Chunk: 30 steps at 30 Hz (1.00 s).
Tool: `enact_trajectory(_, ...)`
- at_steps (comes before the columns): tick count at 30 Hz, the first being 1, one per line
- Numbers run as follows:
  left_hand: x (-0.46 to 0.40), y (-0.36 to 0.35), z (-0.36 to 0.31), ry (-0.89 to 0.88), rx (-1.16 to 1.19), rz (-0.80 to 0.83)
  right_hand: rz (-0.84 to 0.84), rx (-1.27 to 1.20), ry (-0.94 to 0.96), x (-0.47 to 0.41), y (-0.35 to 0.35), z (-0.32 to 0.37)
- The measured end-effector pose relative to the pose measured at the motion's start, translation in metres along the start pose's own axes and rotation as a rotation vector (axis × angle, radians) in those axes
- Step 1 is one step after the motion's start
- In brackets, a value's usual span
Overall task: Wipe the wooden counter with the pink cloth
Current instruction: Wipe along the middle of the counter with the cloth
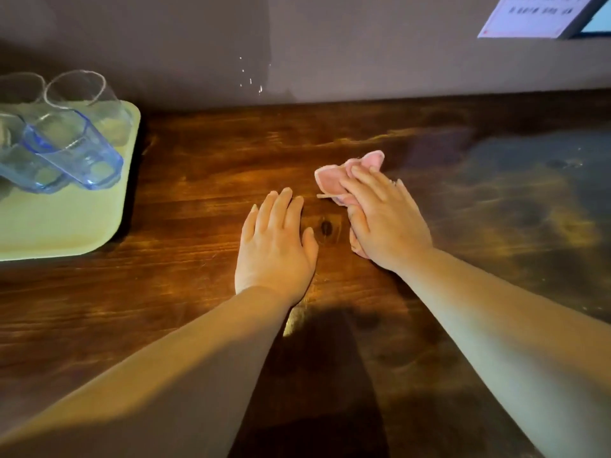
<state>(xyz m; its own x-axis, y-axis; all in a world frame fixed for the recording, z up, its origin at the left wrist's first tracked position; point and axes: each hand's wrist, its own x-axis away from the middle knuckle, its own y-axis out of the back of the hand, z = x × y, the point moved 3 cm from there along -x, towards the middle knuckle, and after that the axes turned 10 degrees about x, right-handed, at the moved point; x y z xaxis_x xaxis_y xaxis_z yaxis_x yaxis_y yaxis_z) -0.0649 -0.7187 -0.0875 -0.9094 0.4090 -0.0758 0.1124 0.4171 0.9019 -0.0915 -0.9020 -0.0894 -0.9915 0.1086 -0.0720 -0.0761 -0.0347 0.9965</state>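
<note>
In the head view, the right hand (385, 219) presses flat, fingers straight, on the pink cloth (334, 180) at centre frame, on the wooden counter (198, 166). The left hand (276, 246) lies just beside it, fingers extended, palm down on bare wood, holding nothing. A yellow tray (66, 226) of clear cups (79, 150) sits at the left edge, well apart from both hands. The wall (330, 44) bounds the counter along the top; open wood stretches right of the cloth
</note>
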Motion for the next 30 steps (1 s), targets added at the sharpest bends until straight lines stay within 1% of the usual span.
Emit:
enact_trajectory(3, 0.0, 0.003, -0.002, 0.001, -0.003, 0.009, -0.003, -0.004, -0.094, -0.019, 0.003, 0.0)
enact_trajectory(4, 0.0, 0.003, -0.001, 0.003, -0.001, 0.015, 0.001, 0.001, -0.092, -0.018, 0.004, 0.002)
enact_trajectory(8, 0.001, 0.002, -0.001, 0.002, 0.009, 0.011, -0.001, -0.039, 0.11, 0.011, 0.0, 0.013)
enact_trajectory(10, 0.001, 0.002, -0.001, 0.007, 0.008, 0.0, -0.003, -0.05, 0.153, 0.007, 0.001, 0.005)
enact_trajectory(11, 0.0, 0.002, -0.001, 0.005, 0.009, -0.005, -0.012, -0.059, 0.133, -0.004, 0.001, 0.001)
enact_trajectory(14, 0.0, 0.004, -0.002, 0.001, 0.011, -0.005, 0.009, -0.086, -0.045, -0.046, 0.003, -0.005)
enact_trajectory(15, 0.001, 0.004, -0.003, 0.002, 0.005, -0.003, 0.021, -0.071, -0.075, -0.054, 0.001, -0.004)
enact_trajectory(16, 0.0, 0.004, -0.002, 0.003, 0.004, 0.0, 0.026, -0.048, -0.059, -0.056, -0.001, -0.001)
enact_trajectory(17, 0.001, 0.004, -0.002, 0.002, 0.007, 0.006, 0.028, -0.04, -0.002, -0.052, -0.002, 0.002)
enact_trajectory(19, 0.001, 0.003, -0.001, 0.0, 0.011, 0.009, 0.01, -0.06, 0.17, -0.035, -0.003, 0.004)
enact_trajectory(21, 0.0, 0.002, -0.001, 0.003, 0.009, 0.005, 0.013, -0.095, 0.269, -0.03, -0.002, -0.001)
enact_trajectory(22, 0.0, 0.002, -0.001, 0.004, 0.007, 0.005, 0.014, -0.106, 0.262, -0.039, -0.001, -0.005)
enact_trajectory(23, 0.0, 0.002, -0.001, 0.002, 0.006, 0.007, 0.012, -0.111, 0.215, -0.051, 0.0, -0.008)
enact_trajectory(27, 0.0, 0.003, -0.002, 0.005, -0.005, 0.001, 0.025, -0.059, -0.068, -0.094, -0.004, -0.004)
enact_trajectory(28, 0.0, 0.003, -0.002, 0.005, -0.006, 0.007, 0.03, -0.048, -0.096, -0.095, -0.005, -0.001)
enact_trajectory(30, 0.001, 0.004, -0.002, 0.005, 0.003, 0.004, 0.029, -0.038, -0.042, -0.085, -0.007, 0.005)
